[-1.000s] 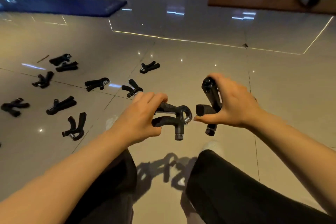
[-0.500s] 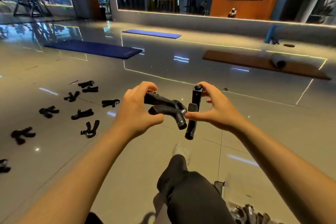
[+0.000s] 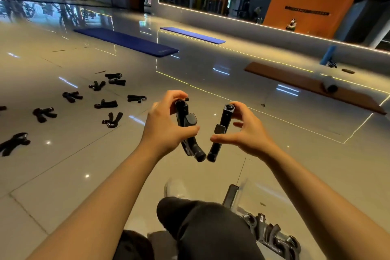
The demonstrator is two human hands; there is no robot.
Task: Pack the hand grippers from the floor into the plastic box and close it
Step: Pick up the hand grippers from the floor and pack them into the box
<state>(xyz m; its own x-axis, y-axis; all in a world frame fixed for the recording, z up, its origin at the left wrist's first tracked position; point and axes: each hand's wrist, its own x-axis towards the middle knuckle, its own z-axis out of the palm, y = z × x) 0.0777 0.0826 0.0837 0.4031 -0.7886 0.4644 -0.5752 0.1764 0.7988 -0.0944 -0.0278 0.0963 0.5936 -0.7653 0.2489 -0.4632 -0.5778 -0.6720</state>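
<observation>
Your left hand (image 3: pixel 166 126) is closed around a black hand gripper (image 3: pixel 186 124), fingers curled over its top end and thumb pressed across the middle. It stands roughly upright in the air, lower handle end curving toward the centre.

Your right hand (image 3: pixel 242 133) holds a second hand gripper (image 3: pixel 220 131) more loosely: fingertips pinch the top cap, thumb reaches under the side piece, palm open and not wrapped around it. It tilts slightly, bottom end leaning left.

The bottom ends of the two grippers sit just beside each other, nearly touching; can't tell if they actually make contact. Both are held above the floor (image 3: pixel 211 95), in front of your raised knee (image 3: pixel 190 215).

Plastic box (image 3: pixel 232 196) is at bottom right beside your leg, only partly in view, edges blurred. Several packed grippers (image 3: pixel 272 232) lie inside it. Can't tell where the lid is.

Loose grippers (image 3: pixel 105 104) remain scattered on the tiles to your left, well apart from the box, around ten in view. Blue mat (image 3: pixel 126 41) lies farther back, brown mat (image 3: pixel 312 84) off to the right.
</observation>
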